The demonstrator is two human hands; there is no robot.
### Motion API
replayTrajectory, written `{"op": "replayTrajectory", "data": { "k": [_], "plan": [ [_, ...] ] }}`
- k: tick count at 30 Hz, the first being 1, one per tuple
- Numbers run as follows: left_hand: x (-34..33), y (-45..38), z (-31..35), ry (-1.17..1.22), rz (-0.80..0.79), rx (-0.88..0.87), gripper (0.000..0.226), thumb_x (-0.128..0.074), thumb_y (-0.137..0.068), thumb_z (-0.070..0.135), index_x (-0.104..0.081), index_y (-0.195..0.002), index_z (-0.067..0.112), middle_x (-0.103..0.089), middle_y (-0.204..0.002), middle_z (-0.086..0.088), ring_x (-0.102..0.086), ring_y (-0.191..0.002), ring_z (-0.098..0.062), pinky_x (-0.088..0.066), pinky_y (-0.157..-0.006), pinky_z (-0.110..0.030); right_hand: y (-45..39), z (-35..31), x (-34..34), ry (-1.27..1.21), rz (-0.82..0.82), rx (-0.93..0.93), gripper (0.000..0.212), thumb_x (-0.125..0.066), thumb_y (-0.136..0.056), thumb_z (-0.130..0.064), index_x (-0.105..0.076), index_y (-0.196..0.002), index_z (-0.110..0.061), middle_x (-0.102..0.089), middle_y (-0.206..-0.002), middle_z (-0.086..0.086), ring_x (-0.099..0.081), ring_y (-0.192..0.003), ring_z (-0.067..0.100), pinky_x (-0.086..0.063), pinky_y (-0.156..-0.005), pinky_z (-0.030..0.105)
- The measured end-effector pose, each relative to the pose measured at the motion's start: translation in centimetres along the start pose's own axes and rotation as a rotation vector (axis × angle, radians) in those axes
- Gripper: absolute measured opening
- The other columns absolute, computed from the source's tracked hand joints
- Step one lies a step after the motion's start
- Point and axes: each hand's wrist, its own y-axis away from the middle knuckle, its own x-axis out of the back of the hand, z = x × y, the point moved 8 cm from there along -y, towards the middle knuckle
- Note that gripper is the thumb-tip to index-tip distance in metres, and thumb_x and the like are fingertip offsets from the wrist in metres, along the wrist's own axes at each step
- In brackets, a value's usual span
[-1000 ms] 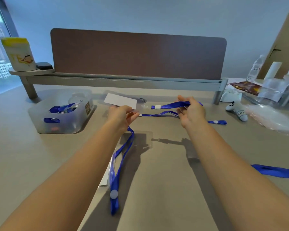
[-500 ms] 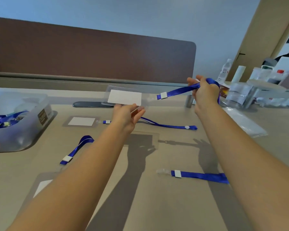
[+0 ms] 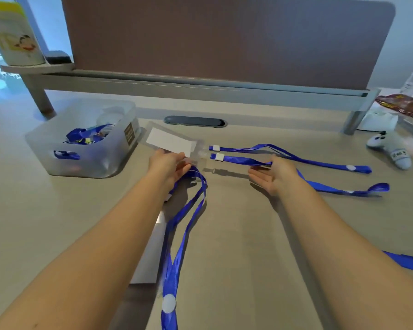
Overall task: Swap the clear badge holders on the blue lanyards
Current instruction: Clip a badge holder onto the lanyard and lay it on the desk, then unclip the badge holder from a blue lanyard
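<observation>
My left hand [image 3: 168, 166] pinches the lower edge of a clear badge holder [image 3: 169, 141] with a white card inside, held just above the desk. A blue lanyard [image 3: 242, 160] with a white clip end points at the holder's tab. My right hand [image 3: 273, 175] grips this strap under the thumb, with the other fingers spread. A second blue lanyard [image 3: 296, 156] lies on the desk just behind it. A third lanyard [image 3: 184, 217] trails from under my left hand toward me. Another clear holder [image 3: 150, 253] lies partly hidden under my left forearm.
A translucent bin [image 3: 98, 163] with several blue lanyards stands at the left. A brown divider panel [image 3: 224, 39] and its rail close the back, with a grey cable slot [image 3: 194, 121] below. A small plush toy [image 3: 391, 150] and a snack packet [image 3: 401, 106] sit at the right. A loose strap [image 3: 408, 262] lies by the right edge.
My right hand has come down from its raised position to desk level, still with the lanyard. The left hand keeps the badge holder, now lower. The camera has swung back left and downward.
</observation>
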Motion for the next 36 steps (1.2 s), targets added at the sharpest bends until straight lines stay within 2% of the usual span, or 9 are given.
{"op": "replayTrajectory", "data": {
  "k": [3, 6, 10, 12, 14, 18, 22, 25, 36],
  "plan": [
    [1.0, -0.6, -0.6, 0.023, 0.039, 0.05, 0.03, -0.051, -0.089, -0.001, -0.048, -0.119, -0.001, -0.06, -0.096, -0.012, -0.056, -0.069, -0.017, -0.051, -0.072, -0.029, 0.0, 0.7, -0.7, 0.042, -0.004, -0.042, 0.042, -0.03, -0.099, -0.015, -0.034, -0.138, 0.001, -0.055, -0.129, 0.026, -0.056, -0.118, 0.035, -0.047, -0.097, 0.041],
    [1.6, -0.6, -1.1, 0.046, 0.033, 0.09, 0.025, -0.052, -0.089, 0.004, -0.051, -0.114, -0.003, -0.062, -0.106, -0.016, -0.063, -0.089, -0.024, -0.052, -0.082, -0.031, 0.3, 1.4, -0.9, 0.188, 0.0, -0.075, 0.041, -0.032, -0.099, -0.017, -0.04, -0.132, 0.006, -0.054, -0.131, 0.024, -0.056, -0.12, 0.032, -0.047, -0.096, 0.038],
    [2.5, -0.4, -1.0, -0.111, -0.024, 0.082, 0.025, -0.058, -0.087, 0.014, -0.05, -0.108, 0.003, -0.062, -0.093, -0.01, -0.061, -0.076, -0.019, -0.052, -0.066, -0.025, 1.1, 1.1, -1.5, 0.457, 0.028, 0.024, 0.027, -0.038, -0.097, -0.013, -0.056, -0.107, 0.006, -0.061, -0.113, 0.022, -0.063, -0.103, 0.028, -0.049, -0.081, 0.033],
    [3.6, 0.1, -0.5, -0.284, -0.008, 0.044, 0.037, -0.058, -0.087, 0.018, -0.046, -0.119, 0.003, -0.059, -0.097, -0.01, -0.058, -0.082, -0.021, -0.05, -0.066, -0.024, 1.9, 0.9, -2.2, 0.673, 0.041, 0.126, 0.026, -0.04, -0.096, -0.013, -0.058, -0.107, 0.003, -0.062, -0.099, 0.018, -0.06, -0.082, 0.022, -0.051, -0.073, 0.03],
    [4.5, 1.2, 0.3, -0.549, 0.009, -0.045, 0.039, -0.058, -0.087, 0.021, -0.047, -0.12, 0.003, -0.054, -0.1, -0.011, -0.056, -0.085, -0.021, -0.048, -0.07, -0.027, 2.9, 0.8, -3.5, 0.967, 0.006, 0.301, 0.021, -0.042, -0.095, -0.015, -0.06, -0.099, -0.004, -0.064, -0.103, 0.021, -0.057, -0.078, 0.021, -0.05, -0.07, 0.03],
    [5.2, 4.6, 1.2, -1.055, -0.094, -0.275, 0.011, -0.056, -0.087, 0.025, -0.052, -0.082, 0.016, -0.049, -0.076, 0.002, -0.051, -0.083, -0.018, -0.043, -0.068, -0.023, 5.8, 2.2, -5.6, 1.445, -0.072, 0.544, 0.027, -0.042, -0.095, -0.019, -0.058, -0.114, -0.007, -0.064, -0.111, 0.014, -0.061, -0.1, 0.024, -0.048, -0.082, 0.03],
    [6.6, 7.0, -0.3, -1.454, -0.152, -0.259, 0.047, -0.062, -0.083, 0.034, -0.05, -0.118, 0.006, -0.058, -0.113, -0.011, -0.051, -0.099, -0.022, -0.044, -0.087, -0.033, 8.2, 3.8, -5.6, 1.537, -0.106, 0.57, 0.03, -0.043, -0.095, -0.021, -0.055, -0.119, -0.008, -0.062, -0.114, 0.012, -0.059, -0.104, 0.022, -0.047, -0.089, 0.031],
    [7.5, 7.9, -1.3, -1.682, -0.152, -0.256, 0.059, -0.068, -0.075, 0.041, -0.046, -0.123, 0.013, -0.047, -0.129, -0.011, -0.044, -0.115, -0.027, -0.042, -0.097, -0.036, 9.8, 4.4, -5.3, 1.551, -0.117, 0.593, 0.031, -0.043, -0.095, -0.02, -0.054, -0.121, -0.008, -0.061, -0.118, 0.012, -0.058, -0.107, 0.023, -0.047, -0.091, 0.032],
    [9.4, 9.9, -2.9, -1.946, -0.24, -0.089, 0.087, -0.077, -0.063, 0.045, -0.032, -0.13, 0.013, -0.042, -0.134, -0.011, -0.042, -0.121, -0.028, -0.041, -0.104, -0.039, 13.6, 4.2, -4.4, 1.546, -0.144, 0.606, 0.032, -0.041, -0.095, -0.019, -0.055, -0.122, -0.007, -0.062, -0.122, 0.013, -0.058, -0.11, 0.024, -0.047, -0.092, 0.032]
  ]
}}
